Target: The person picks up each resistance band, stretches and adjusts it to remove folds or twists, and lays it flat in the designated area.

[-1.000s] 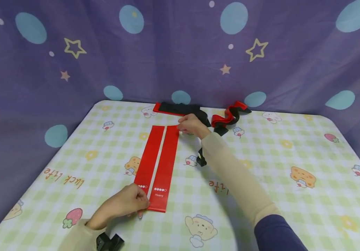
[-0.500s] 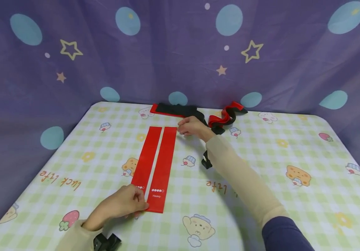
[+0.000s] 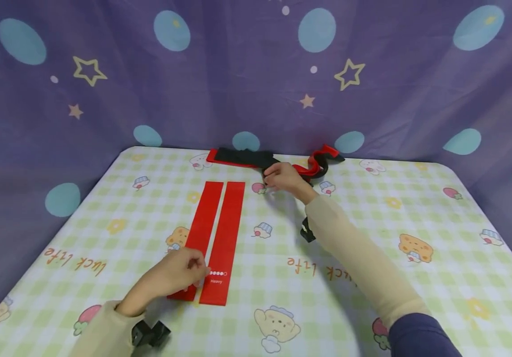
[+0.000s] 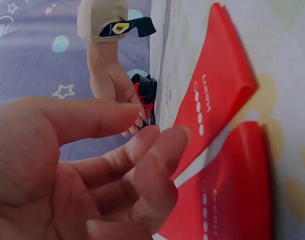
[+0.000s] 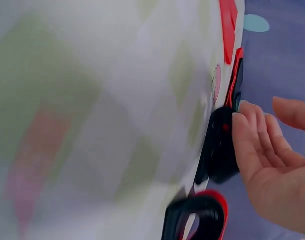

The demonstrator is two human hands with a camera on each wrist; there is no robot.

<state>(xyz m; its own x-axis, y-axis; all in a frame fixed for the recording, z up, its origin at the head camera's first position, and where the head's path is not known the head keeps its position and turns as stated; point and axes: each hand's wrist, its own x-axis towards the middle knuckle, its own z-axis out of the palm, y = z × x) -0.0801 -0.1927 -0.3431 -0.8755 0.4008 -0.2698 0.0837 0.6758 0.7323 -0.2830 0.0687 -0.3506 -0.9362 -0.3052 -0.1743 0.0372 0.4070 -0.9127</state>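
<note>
Two flat red resistance bands lie side by side on the table: the right band [image 3: 226, 238], printed "Heavy", and the left band [image 3: 204, 213]. My left hand [image 3: 173, 275] hovers over their near ends; in the left wrist view its thumb and fingers are apart, with nothing between them. My right hand [image 3: 286, 179] is at the back, beside a folded black and red band [image 3: 242, 157]. In the right wrist view that hand's fingers [image 5: 250, 135] are loosely bent close to black band material [image 5: 225, 145], thumb lifted away. Whether they touch it I cannot tell.
A wavy red and black band [image 3: 316, 166] lies to the right of the folded one, near the table's back edge. A checked tablecloth [image 3: 345, 213] covers the table. Behind it hangs a purple curtain [image 3: 238, 89]. Each wrist wears a small black camera.
My right hand has left the far end of the right red band and moved right and back toward the black bands. My left hand has lifted from the near ends. The view shifts slightly.
</note>
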